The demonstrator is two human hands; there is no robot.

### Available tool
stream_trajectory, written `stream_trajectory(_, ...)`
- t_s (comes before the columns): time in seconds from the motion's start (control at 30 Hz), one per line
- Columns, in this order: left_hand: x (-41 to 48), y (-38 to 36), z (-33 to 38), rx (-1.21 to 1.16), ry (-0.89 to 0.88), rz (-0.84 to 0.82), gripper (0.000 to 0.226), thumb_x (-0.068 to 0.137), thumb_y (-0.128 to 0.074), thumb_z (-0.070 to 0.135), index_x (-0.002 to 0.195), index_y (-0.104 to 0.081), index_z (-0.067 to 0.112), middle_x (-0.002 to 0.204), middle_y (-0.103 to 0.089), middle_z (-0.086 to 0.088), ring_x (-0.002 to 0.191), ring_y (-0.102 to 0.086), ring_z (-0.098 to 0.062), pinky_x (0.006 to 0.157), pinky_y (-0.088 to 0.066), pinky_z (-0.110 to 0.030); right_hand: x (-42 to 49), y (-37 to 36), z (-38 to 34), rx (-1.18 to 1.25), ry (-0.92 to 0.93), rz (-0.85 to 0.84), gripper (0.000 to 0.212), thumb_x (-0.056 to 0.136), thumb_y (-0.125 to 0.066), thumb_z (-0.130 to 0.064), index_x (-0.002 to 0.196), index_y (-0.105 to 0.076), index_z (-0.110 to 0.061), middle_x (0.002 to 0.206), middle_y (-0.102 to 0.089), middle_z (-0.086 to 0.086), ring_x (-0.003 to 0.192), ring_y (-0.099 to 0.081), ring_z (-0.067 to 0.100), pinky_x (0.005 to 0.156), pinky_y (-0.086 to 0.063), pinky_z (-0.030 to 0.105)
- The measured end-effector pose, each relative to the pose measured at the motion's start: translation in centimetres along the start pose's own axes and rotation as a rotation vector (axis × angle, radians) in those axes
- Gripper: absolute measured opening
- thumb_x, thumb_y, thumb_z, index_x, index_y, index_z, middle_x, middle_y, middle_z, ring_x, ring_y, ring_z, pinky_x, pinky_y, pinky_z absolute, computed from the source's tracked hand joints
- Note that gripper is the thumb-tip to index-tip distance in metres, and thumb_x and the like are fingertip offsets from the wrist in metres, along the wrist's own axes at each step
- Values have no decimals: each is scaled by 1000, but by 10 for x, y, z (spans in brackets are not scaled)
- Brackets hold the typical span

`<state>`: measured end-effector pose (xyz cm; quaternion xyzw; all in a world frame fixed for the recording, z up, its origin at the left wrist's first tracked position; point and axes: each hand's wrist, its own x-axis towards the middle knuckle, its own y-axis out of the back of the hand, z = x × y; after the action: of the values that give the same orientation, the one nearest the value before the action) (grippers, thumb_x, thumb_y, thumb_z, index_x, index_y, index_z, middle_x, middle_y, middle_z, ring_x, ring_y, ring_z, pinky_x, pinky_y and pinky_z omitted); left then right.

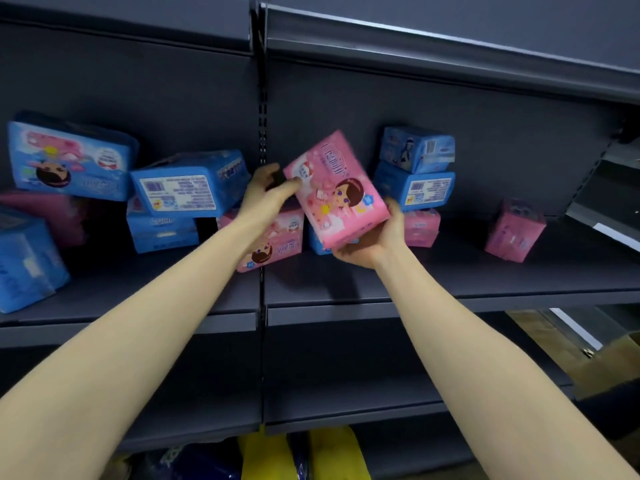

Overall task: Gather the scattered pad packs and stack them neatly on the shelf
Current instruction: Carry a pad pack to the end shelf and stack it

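- Pink plastic pad pack with a cartoon face (341,190) is held tilted in front of the dark grey metal shelf (450,271), raised above its board and not resting on it.
- Its upper left corner is pinched by the left hand (265,188), whose fingers (287,184) are curled closely onto the pack's edge.
- Its lower right end is cradled from below by the right hand (369,237); the thumb is laid against the pack's side and the other fingers are curled beneath it.
- On the shelf to the right, two stacked blue packs (414,188) are set upon a small pink pack (420,228); a lone pink pack (514,233) is stood farther right, well apart.
- To the left, a heap of blue packs (188,183) is piled askew, and a large blue pack (69,157) is leaned against the back panel.
- A second pink face pack (277,237) is seen lying just behind the left wrist.
- Yellow and blue packages (332,455) are seen at the bottom edge of the view, on a lower level.
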<state>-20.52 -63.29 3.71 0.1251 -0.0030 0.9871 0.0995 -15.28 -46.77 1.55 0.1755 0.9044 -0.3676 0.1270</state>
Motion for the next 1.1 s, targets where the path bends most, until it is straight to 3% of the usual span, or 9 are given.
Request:
stream_trajectory(0.1,5,20,5,90,62,-148,92,61,-67,35,143,-30,17,138,-46,-4,119,-51,-21,104,-41,-40,-2,-3,7,-112,-100,-18,60,78,-38,-61,106,-67,-16,111,-68,9,107,-61,29,95,-44,41)
stream_trajectory(0.37,9,53,16,305,192,-507,102,54,-84,22,142,-32,16,127,-57,-6,108,-61,-24,95,-48,-46,-22,-8,17,-333,-209,-22,57,84,-37,-57,86,-68,-9,89,-71,15,88,-63,32,83,-47,44)
stream_trajectory(0.5,3,55,18,347,203,-551,89,59,-80,21,135,-35,29,123,-60,0,107,-63,-23,96,-46,-52,-32,-12,18,-378,-254,20,58,82,-40,-61,77,-68,-10,85,-72,12,81,-65,29,77,-49,39)
stream_trajectory(0.67,-13,60,17,363,144,-490,84,75,-75,14,140,-27,38,134,-47,4,108,-58,-17,77,-51,-38,-33,-13,21,-254,-196,76,85,82,-26,-79,95,-69,-7,98,-70,20,94,-63,37,85,-45,54)
stream_trajectory(0.8,-25,76,16,280,205,-463,78,78,-73,14,139,-29,34,131,-49,1,102,-61,-19,71,-52,-37,-41,-25,30,-259,-61,5,82,83,-27,-78,105,-65,-7,92,-72,20,96,-63,38,88,-44,56)
stream_trajectory(0.9,-34,90,16,222,242,-414,76,80,-71,16,139,-26,31,122,-54,2,100,-62,-19,73,-54,-41,-56,-39,43,-268,92,-62,62,92,-34,-63,107,-58,-9,89,-73,15,94,-65,33,84,-47,52)
stream_trajectory(0.97,-40,102,15,216,238,-380,75,79,-72,17,138,-27,32,114,-56,3,96,-62,-17,74,-54,-43,-63,-46,56,-388,212,-82,45,96,-47,-41,125,-51,-6,105,-68,16,94,-65,29,86,-50,48)
stream_trajectory(1.03,-47,113,12,214,232,-364,75,79,-72,16,137,-28,34,112,-56,3,94,-62,-16,73,-54,-43,-66,-48,70,-622,356,-47,68,85,-68,-14,143,-32,-13,124,-58,14,103,-63,26,90,-51,46)
stream_trajectory(1.1,-56,125,8,214,233,-364,77,78,-73,17,138,-27,34,111,-56,4,92,-63,-15,72,-54,-42,-75,-53,83,-869,465,21,84,73,-77,-2,143,-33,-16,130,-50,6,108,-59,21,93,-51,41)
